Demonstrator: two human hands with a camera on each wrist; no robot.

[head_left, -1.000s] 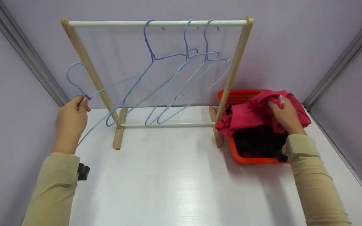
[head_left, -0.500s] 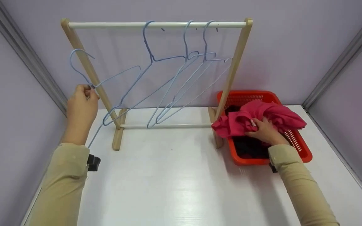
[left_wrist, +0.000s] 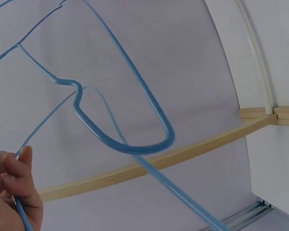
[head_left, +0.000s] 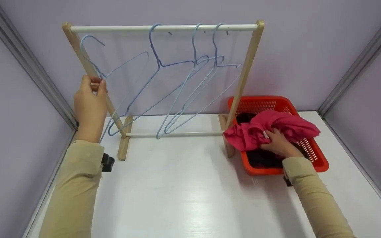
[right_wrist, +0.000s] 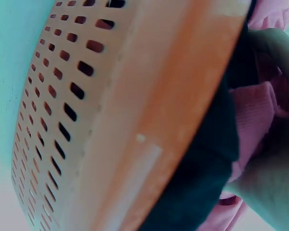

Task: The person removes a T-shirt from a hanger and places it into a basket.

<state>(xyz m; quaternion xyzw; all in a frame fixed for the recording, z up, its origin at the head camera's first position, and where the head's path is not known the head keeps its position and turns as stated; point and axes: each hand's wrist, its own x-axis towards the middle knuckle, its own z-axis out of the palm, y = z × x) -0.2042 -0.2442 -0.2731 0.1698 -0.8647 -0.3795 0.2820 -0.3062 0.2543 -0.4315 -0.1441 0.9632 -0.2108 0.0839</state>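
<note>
My left hand (head_left: 91, 102) pinches a light-blue wire hanger (head_left: 124, 65) just below its hook, beside the rack's left post. The hook's top sits a little under the white bar (head_left: 121, 28), apart from it. In the left wrist view, the fingers curl round the hanger's wire (left_wrist: 48, 116) at the lower left. Over the red basket (head_left: 263, 171), my right hand (head_left: 281, 145) grips a bunched pink garment (head_left: 294, 125). Its cloth hangs past the basket's left rim. The right wrist view shows the hand (right_wrist: 274, 183) with pink cloth (right_wrist: 253, 110) at the basket's edge.
Three blue hangers hang on the bar, the leftmost a darker blue hanger (head_left: 154, 49). Wooden posts (head_left: 248, 66) hold the bar. Dark clothes (head_left: 260, 158) lie in the basket. White tabletop (head_left: 180, 191) spreads in front, with pale walls around.
My left hand has lifted the hanger up and to the right, towards the bar. My right hand has moved left and down with the pink garment, lowering it over the basket.
</note>
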